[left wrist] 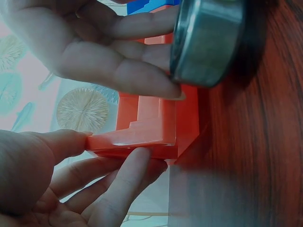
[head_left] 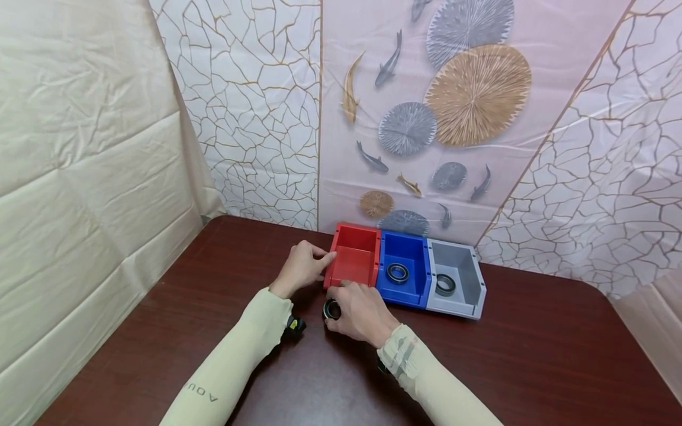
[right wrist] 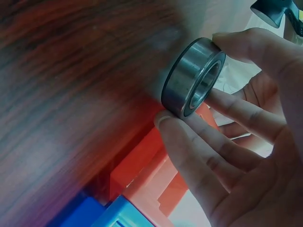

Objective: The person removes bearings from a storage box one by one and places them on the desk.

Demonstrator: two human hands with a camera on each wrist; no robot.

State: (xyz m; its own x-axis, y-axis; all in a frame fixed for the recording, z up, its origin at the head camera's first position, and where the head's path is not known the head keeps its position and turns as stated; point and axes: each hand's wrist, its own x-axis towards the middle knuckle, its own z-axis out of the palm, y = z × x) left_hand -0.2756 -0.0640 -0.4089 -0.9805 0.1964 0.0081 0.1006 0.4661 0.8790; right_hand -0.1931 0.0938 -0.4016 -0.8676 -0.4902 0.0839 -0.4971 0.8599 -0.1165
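- The left hand (head_left: 302, 267) is at the left side of the red bin (head_left: 353, 267); its fingers grasp that side wall, with the thumb on the rim and other fingers against the outer face.
- The right hand (head_left: 359, 310) is just nearer than the red bin; its fingers grasp the held bearing (right wrist: 187, 82), pinching it between the thumb and the fingertips.
- The held bearing is outside the bins, near the red bin's near edge and to the left of the right hand. It is a ring with a shiny metal outer band and a dark edge; whether its lower side touches the bench (head_left: 288, 378) is hard to judge from these angles.
- The blue bin (head_left: 405, 296) stands directly right of the red bin, in the middle of the row, with a second bearing (head_left: 391, 274) lying inside.
- The grey bin (head_left: 453, 309) is at the right end of the row, beside the blue bin; a third bearing (head_left: 445, 293) sits inside, towards its left wall.
- The three bins stand side by side at the far part of the dark reddish-brown bench, close to a patterned backdrop (head_left: 474, 94) of round shapes and fish.
- Pale sleeves (head_left: 229, 361) cover both forearms, and a cream curtain (head_left: 96, 148) hangs at the left.
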